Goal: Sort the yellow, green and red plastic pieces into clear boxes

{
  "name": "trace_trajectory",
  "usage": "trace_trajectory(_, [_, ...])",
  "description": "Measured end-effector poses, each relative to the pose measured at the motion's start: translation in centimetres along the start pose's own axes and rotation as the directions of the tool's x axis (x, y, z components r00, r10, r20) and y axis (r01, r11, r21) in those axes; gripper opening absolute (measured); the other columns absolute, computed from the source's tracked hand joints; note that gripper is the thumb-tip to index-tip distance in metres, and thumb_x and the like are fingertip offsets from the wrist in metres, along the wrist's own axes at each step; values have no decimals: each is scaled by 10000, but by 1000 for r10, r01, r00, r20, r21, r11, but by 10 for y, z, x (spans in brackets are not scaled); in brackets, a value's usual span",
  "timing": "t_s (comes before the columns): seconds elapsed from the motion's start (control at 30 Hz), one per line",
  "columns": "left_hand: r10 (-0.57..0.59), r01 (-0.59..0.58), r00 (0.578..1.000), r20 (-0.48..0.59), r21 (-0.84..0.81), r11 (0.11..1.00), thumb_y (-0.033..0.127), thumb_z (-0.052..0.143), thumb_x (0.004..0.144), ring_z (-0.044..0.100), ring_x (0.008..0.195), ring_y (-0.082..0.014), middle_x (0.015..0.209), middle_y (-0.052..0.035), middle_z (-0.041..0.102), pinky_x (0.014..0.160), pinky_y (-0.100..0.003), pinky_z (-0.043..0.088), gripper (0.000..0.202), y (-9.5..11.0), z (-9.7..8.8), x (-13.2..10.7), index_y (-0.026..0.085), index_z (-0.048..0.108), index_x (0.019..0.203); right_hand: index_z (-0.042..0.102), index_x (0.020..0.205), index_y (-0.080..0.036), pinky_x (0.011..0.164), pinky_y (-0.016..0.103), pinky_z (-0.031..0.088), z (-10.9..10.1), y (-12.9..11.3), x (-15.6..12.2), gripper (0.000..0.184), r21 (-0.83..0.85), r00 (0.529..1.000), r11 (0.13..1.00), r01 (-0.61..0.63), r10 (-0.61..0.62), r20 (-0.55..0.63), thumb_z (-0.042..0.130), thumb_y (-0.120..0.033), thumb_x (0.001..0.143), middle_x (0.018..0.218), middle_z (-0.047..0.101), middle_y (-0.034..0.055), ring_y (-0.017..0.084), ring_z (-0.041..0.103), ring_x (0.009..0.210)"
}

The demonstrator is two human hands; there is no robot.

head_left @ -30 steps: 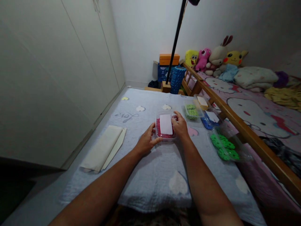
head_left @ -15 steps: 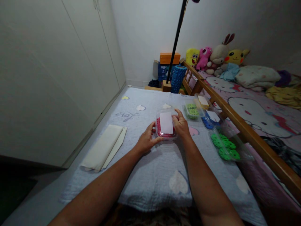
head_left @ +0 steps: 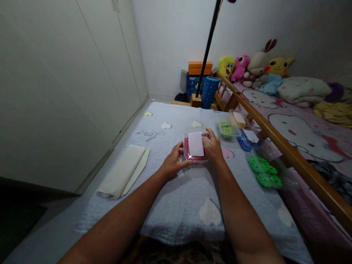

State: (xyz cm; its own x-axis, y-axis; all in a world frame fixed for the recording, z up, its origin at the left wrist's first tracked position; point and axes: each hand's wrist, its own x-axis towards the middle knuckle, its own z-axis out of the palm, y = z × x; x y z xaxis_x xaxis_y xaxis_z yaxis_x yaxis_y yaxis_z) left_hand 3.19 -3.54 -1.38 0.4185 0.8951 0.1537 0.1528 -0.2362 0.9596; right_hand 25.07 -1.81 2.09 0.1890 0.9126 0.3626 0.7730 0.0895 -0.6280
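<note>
The left hand (head_left: pixel 172 164) and right hand (head_left: pixel 212 147) clasp a clear box (head_left: pixel 195 149) of red pieces lying on the blanket (head_left: pixel 178 198), lid on. The green pieces (head_left: pixel 264 175), blue pieces (head_left: pixel 245 143) and another box (head_left: pixel 226 129) lie untouched nearby.

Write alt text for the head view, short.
Two bare hands, left hand and right hand, grip a clear box of red pieces with a white label, resting on a pale blue blanket. To the right lie a box of green pieces and a bag of green pieces, beside a wooden bed rail.
</note>
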Motion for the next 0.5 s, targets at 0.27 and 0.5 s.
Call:
trace_trajectory(0.27, [21, -19, 999, -27, 83, 996, 508, 821, 760, 608, 1042, -220, 1497, -145, 507, 1010, -410, 502, 977, 1, 0, -2, 237, 364, 1580, 527, 1523, -235, 875, 368, 504, -8, -15, -3, 570, 67, 997, 996, -66, 68, -26, 426, -349, 974, 1027, 763, 76, 263, 690, 939])
trace_trajectory(0.5, [40, -37, 999, -26, 111, 993, 502, 825, 763, 603, 1042, -217, 1455, -131, 503, 1016, -410, 509, 962, 6, -1, -2, 252, 377, 1576, 514, 1526, -247, 772, 324, 493, -12, -20, -5, 582, 80, 994, 992, -95, 99, -47, 413, -398, 973, 894, 739, 47, 247, 680, 826])
